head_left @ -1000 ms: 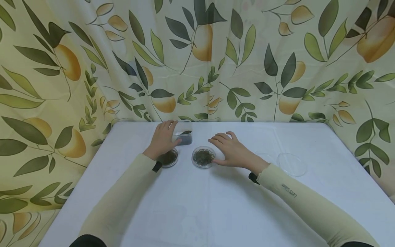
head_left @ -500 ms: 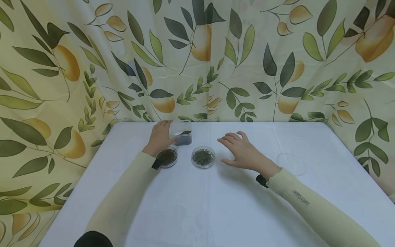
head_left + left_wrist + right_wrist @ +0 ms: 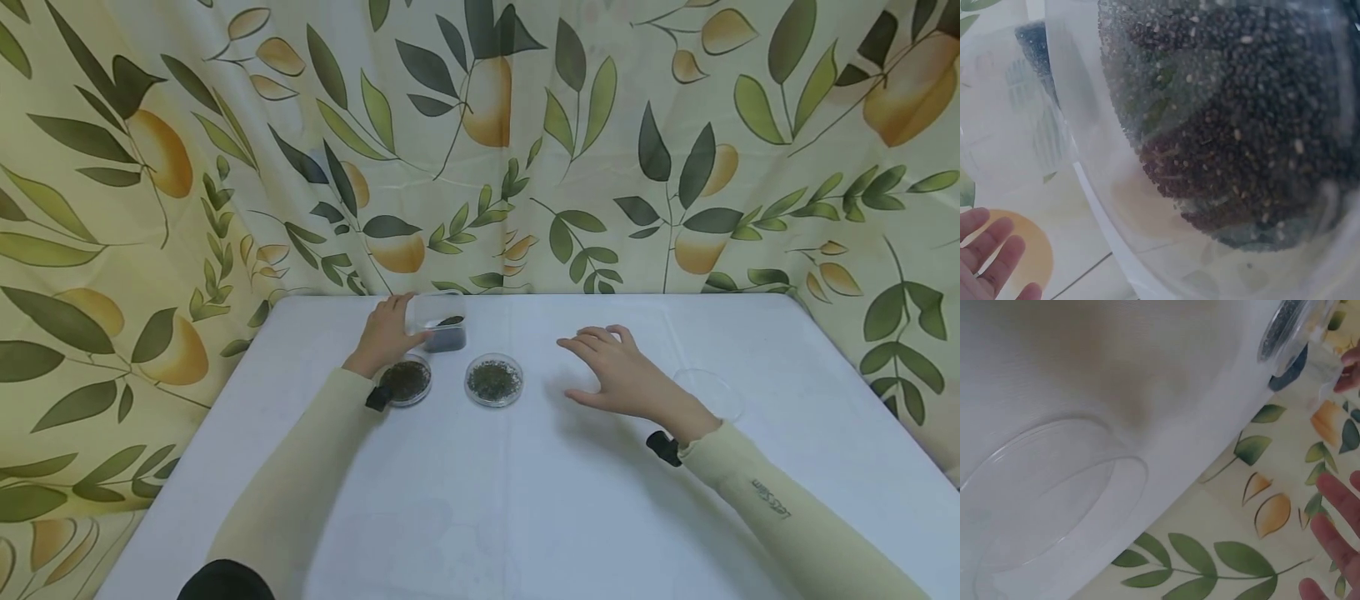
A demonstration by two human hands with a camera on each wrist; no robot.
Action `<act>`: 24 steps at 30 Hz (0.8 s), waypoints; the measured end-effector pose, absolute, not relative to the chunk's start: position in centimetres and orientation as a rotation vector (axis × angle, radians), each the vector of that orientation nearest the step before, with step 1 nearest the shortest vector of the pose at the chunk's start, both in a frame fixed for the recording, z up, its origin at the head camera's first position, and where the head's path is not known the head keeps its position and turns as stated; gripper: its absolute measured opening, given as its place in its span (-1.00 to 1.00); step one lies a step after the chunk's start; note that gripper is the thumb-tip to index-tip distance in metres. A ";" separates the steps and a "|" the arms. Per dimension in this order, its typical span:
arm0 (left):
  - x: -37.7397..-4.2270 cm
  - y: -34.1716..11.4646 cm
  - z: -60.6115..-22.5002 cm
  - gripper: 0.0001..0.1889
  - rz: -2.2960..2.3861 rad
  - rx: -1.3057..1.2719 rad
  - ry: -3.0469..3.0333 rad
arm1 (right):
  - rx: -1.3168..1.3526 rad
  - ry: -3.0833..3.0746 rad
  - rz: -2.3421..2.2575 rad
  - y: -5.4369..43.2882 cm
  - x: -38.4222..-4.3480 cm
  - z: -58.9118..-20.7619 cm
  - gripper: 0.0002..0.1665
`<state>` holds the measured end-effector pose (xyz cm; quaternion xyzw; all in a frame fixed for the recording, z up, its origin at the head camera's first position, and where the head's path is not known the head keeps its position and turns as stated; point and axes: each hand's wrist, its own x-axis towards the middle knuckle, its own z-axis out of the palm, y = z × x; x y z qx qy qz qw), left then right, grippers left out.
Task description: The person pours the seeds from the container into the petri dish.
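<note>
My left hand (image 3: 382, 333) is beside a clear plastic box (image 3: 447, 337) with dark contents, its fingers loosely extended; the head view does not settle whether it touches the box. Close to that wrist lies a round clear dish (image 3: 406, 381) of small dark seeds (image 3: 1229, 125), which fills much of the left wrist view. A second round dish (image 3: 493, 381) holds dark green bits. To its right, my right hand (image 3: 630, 375) hovers over the table with fingers spread, holding nothing. Thin clear round lids (image 3: 1041, 494) lie under and beyond the right wrist, partly overlapping in the right wrist view.
A white cloth covers the table (image 3: 480, 500). Behind its far edge hangs a curtain (image 3: 480, 225) printed with leaves and fruit. The box stands close to that edge.
My right hand has drawn away to the right from the dish of green bits, leaving that dish in place. The left hand has shifted slightly left beside the box.
</note>
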<state>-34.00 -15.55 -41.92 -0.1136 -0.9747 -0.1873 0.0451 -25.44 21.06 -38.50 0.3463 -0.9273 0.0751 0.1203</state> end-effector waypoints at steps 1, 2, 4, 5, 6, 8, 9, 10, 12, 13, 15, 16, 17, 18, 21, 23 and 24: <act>-34.0 -15.6 -41.9 -0.13 -0.582 -0.343 -2.980 | 1.003 -2.720 0.221 21.3 -25.4 -38.5 -0.22; -34.0 -15.6 -41.9 -0.13 -0.589 -0.344 -2.980 | 0.995 -2.729 0.217 21.6 -25.3 -38.6 -0.22; -34.0 -15.7 -41.8 -0.12 -0.592 -0.348 -2.979 | 0.986 -2.738 0.224 22.1 -25.1 -38.7 -0.22; -34.0 -15.7 -41.7 -0.12 -0.594 -0.351 -2.978 | 0.985 -2.738 0.225 22.4 -25.1 -38.8 -0.23; -34.0 -15.7 -41.7 -0.11 -0.592 -0.354 -2.978 | 0.984 -2.737 0.229 22.6 -25.0 -38.8 -0.23; -33.9 -15.7 -41.5 -0.10 -0.593 -0.357 -2.981 | 0.984 -2.736 0.233 23.1 -24.9 -38.9 -0.24; -33.9 -15.7 -41.4 -0.09 -0.596 -0.359 -2.983 | 0.985 -2.735 0.238 23.4 -24.8 -38.9 -0.24; -33.9 -15.7 -41.3 -0.08 -0.602 -0.360 -2.987 | 0.984 -2.741 0.239 23.6 -24.8 -39.0 -0.24; -33.9 -15.7 -41.0 -0.06 -0.612 -0.367 -2.995 | 0.980 -2.756 0.240 24.0 -24.7 -39.1 -0.25; -33.9 -15.7 -40.9 -0.05 -0.625 -0.370 -3.000 | 0.976 -2.767 0.242 24.2 -24.7 -39.2 -0.25; -34.0 -15.6 -40.6 -0.04 -0.640 -0.390 -3.009 | 0.968 -2.788 0.249 24.7 -24.6 -39.3 -0.26; -34.1 -15.6 -40.5 -0.04 -0.644 -0.405 -3.013 | 0.963 -2.798 0.252 24.9 -24.6 -39.4 -0.26; -34.1 -15.5 -40.4 -0.04 -0.646 -0.423 -3.017 | 0.958 -2.806 0.255 25.1 -24.6 -39.4 -0.27; -34.2 -15.5 -40.3 -0.04 -0.646 -0.443 -3.019 | 0.954 -2.814 0.260 25.3 -24.5 -39.5 -0.27; -34.6 -15.5 -40.1 -0.03 -0.623 -0.516 -3.022 | 0.930 -2.836 0.264 25.8 -24.5 -39.6 -0.24; -34.8 -15.5 -40.0 -0.02 -0.597 -0.563 -3.020 | 0.915 -2.851 0.268 26.2 -24.4 -39.7 -0.22; -34.9 -15.5 -40.0 -0.02 -0.581 -0.580 -3.019 | 0.905 -2.860 0.269 26.3 -24.4 -39.7 -0.21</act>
